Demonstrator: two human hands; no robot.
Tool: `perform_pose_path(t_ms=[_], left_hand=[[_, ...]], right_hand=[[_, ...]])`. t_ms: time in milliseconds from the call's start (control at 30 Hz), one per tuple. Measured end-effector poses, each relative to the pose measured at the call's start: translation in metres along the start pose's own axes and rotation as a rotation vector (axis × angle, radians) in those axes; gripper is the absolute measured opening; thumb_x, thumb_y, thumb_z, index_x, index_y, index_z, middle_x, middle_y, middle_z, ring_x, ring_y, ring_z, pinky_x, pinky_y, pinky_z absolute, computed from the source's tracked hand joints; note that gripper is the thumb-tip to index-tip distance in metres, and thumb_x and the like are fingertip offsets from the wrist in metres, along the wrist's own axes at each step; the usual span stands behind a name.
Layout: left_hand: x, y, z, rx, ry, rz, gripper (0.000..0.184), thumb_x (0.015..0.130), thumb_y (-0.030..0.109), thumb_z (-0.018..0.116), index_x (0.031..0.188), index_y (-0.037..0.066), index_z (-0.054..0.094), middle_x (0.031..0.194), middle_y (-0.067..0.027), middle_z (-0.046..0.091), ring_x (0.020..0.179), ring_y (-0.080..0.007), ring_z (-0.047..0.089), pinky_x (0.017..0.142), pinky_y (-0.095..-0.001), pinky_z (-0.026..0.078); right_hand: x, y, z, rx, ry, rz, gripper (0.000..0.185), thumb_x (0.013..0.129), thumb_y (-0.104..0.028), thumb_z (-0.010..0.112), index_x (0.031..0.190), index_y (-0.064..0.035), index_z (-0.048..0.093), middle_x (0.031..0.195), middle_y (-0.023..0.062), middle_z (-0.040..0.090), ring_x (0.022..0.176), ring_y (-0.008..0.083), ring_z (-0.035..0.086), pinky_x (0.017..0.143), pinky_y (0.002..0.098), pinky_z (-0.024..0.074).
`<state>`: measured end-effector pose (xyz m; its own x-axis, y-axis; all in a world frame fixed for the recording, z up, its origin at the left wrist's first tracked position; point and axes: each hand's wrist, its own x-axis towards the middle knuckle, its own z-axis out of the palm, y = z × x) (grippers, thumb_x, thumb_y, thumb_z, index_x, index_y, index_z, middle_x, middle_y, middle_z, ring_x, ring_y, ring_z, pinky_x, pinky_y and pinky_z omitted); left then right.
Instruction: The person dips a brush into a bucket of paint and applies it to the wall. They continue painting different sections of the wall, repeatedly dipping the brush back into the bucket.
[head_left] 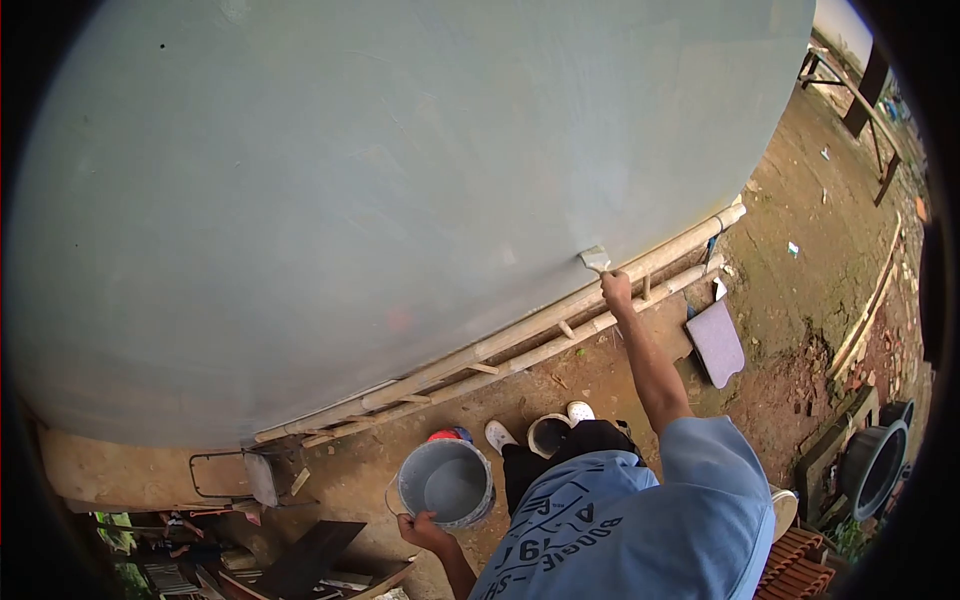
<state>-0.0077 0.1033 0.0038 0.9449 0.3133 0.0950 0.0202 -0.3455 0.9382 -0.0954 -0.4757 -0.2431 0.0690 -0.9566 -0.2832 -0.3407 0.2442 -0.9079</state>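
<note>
While the right hand point(616, 289) is closed round the handle of a flat brush point(594, 258), the brush head lies at the lower part of a broad grey surface point(350, 200), just above the upper bamboo pole point(590, 290). Left hand point(427, 532): fingers curled at the near side of a bucket point(487, 505) containing grey liquid point(445, 483); whether they grip its wire handle, its rim or both is hard to tell at this angle.

Risk 1, spill. The left hand takes the bucket at one side only, so a slip or a turn of the wrist could probably tip it. Liquid would likely reach the ground and perhaps the left white clog point(500, 436), which is near.

Risk 2, smear. Clearance between brush and pole is slight; a low stroke, or a loaded brush that drips, could mark the bamboo.

Risk 3, footing. A small dark container point(548, 437) sits between the left clog and the right clog point(580, 411). A sidestep without looking down could knock it.

Risk 4, balance. The right arm is stretched well forward while the other hand is occupied; overreaching may shift the body and jolt the bucket.
</note>
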Motion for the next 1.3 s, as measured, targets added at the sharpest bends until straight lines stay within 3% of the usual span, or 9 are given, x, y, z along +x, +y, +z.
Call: perform_pose_path(t_ms=[200, 300, 467, 533, 800, 1133, 1200, 1267, 1300], left_hand=[[0.001, -0.003, 0.001, -0.059, 0.038, 0.010, 0.038, 0.049, -0.006, 0.052, 0.068, 0.010, 0.023, 0.073, 0.0012, 0.020, 0.065, -0.0145, 0.023, 0.054, -0.0317, 0.027], [-0.001, 0.004, 0.001, -0.026, 0.024, 0.005, 0.038, 0.049, -0.006, 0.053, 0.068, 0.010, 0.023, 0.072, 0.0014, 0.020, 0.064, -0.0144, 0.023, 0.053, -0.0320, 0.027], [0.004, 0.002, 0.004, -0.052, -0.030, 0.022, 0.037, 0.050, -0.007, 0.052, 0.067, 0.009, 0.024, 0.072, 0.0021, 0.021, 0.063, -0.0139, 0.024, 0.054, -0.0319, 0.027], [0.007, 0.004, 0.001, -0.044, -0.013, 0.041, 0.037, 0.050, -0.007, 0.052, 0.067, 0.009, 0.024, 0.072, 0.0023, 0.020, 0.063, -0.0136, 0.024, 0.054, -0.0317, 0.028], [0.006, 0.005, 0.016, -0.072, -0.067, 0.009, 0.036, 0.052, -0.010, 0.050, 0.067, 0.009, 0.023, 0.071, 0.0021, 0.021, 0.062, -0.0133, 0.026, 0.054, -0.0303, 0.031], [0.007, 0.011, 0.033, -0.125, -0.113, 0.050, 0.033, 0.052, -0.009, 0.050, 0.065, 0.008, 0.025, 0.069, 0.0013, 0.023, 0.062, -0.0137, 0.027, 0.054, -0.0297, 0.033], [0.005, 0.018, 0.034, -0.138, -0.120, 0.032, 0.032, 0.052, -0.009, 0.050, 0.065, 0.007, 0.025, 0.069, 0.0013, 0.023, 0.062, -0.0137, 0.027, 0.055, -0.0295, 0.033], [0.006, 0.010, 0.033, -0.147, -0.118, 0.028, 0.033, 0.052, -0.009, 0.050, 0.065, 0.008, 0.025, 0.069, 0.0013, 0.023, 0.062, -0.0137, 0.027, 0.055, -0.0294, 0.033], [0.007, 0.005, 0.033, -0.154, -0.114, 0.027, 0.033, 0.052, -0.009, 0.050, 0.065, 0.008, 0.025, 0.070, 0.0013, 0.023, 0.062, -0.0137, 0.027, 0.055, -0.0294, 0.033]], right_hand=[[-0.093, -0.084, -0.042, 0.474, -0.214, -0.012, 0.014, 0.088, -0.014, 0.057, 0.092, -0.0016, 0.063, 0.064, 0.0010, 0.053, 0.046, 0.0085, 0.044, 0.040, 0.0255, 0.0312], [-0.085, -0.034, -0.039, 0.161, -0.195, 0.183, 0.022, 0.085, -0.020, 0.062, 0.088, 0.0020, 0.066, 0.067, 0.0085, 0.061, 0.052, 0.0149, 0.055, 0.048, 0.0306, 0.0426], [-0.009, -0.006, 0.000, -0.046, -0.056, 0.058, 0.028, 0.081, -0.022, 0.064, 0.080, 0.0056, 0.066, 0.068, 0.0145, 0.064, 0.056, 0.0203, 0.061, 0.051, 0.0349, 0.0480], [-0.011, -0.091, -0.015, 0.123, -0.107, 0.029, 0.017, 0.087, -0.013, 0.057, 0.083, 0.0024, 0.063, 0.062, 0.0014, 0.051, 0.047, 0.0101, 0.045, 0.040, 0.0276, 0.0327], [-0.122, -0.306, -0.112, 0.433, -0.217, -0.121, 0.015, 0.093, -0.013, 0.057, 0.090, 0.0007, 0.060, 0.066, -0.0031, 0.047, 0.050, 0.0040, 0.037, 0.043, 0.0221, 0.0267], [-0.186, -0.504, -0.182, 0.654, -0.265, -0.755, 0.028, 0.093, -0.021, 0.060, 0.107, 0.0035, 0.060, 0.075, -0.0010, 0.053, 0.053, 0.0035, 0.037, 0.048, 0.0215, 0.0285], [-0.180, -0.530, -0.181, 0.679, -0.253, -0.725, 0.026, 0.094, -0.017, 0.057, 0.114, -0.0019, 0.063, 0.087, 0.0135, 0.064, 0.070, 0.0237, 0.057, 0.062, 0.0362, 0.0445], [-0.179, -0.536, -0.179, 0.677, -0.226, -0.756, 0.026, 0.094, -0.019, 0.057, 0.115, -0.0034, 0.063, 0.086, 0.0124, 0.063, 0.070, 0.0230, 0.056, 0.063, 0.0356, 0.0437], [-0.177, -0.530, -0.172, 0.664, -0.208, -0.799, 0.026, 0.095, -0.022, 0.057, 0.112, -0.0022, 0.062, 0.080, 0.0041, 0.056, 0.062, 0.0121, 0.045, 0.056, 0.0277, 0.0349]])
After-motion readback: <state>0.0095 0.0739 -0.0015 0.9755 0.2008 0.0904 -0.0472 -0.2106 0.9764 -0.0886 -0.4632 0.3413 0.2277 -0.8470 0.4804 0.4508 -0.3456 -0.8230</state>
